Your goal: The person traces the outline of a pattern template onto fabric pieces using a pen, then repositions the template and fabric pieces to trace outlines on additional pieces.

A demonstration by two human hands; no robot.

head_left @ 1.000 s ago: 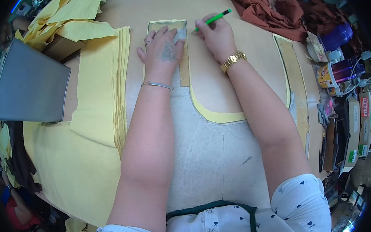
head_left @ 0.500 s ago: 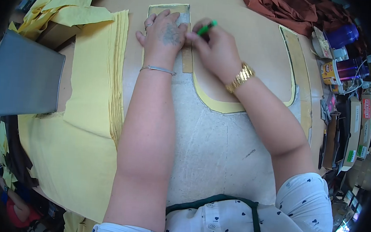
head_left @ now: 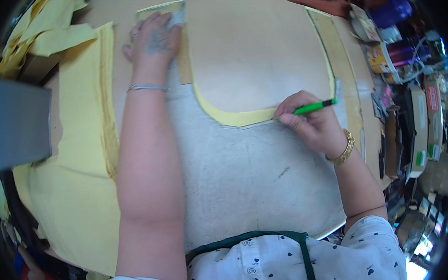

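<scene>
My left hand (head_left: 156, 41) lies flat with its fingers spread on the upper left arm of a grey pattern board (head_left: 242, 177). Yellow fabric (head_left: 240, 119) shows from under the board along its curved inner edge. My right hand (head_left: 310, 119) is closed round a green pen (head_left: 313, 106), whose tip is at the board's edge near the right end of the curve. Tan strips run along both upper arms of the board.
Layered yellow fabric (head_left: 78, 182) lies at the left, beside a grey block-like object (head_left: 14, 124). Brown cloth (head_left: 314, 1) is at the top. Cups, a tub (head_left: 380, 58) and long boxes (head_left: 418, 131) stand along the right edge.
My right hand has moved with the green pen from the left arm of the board down and right to the curve. My left hand stays on the board; the view has shifted.
</scene>
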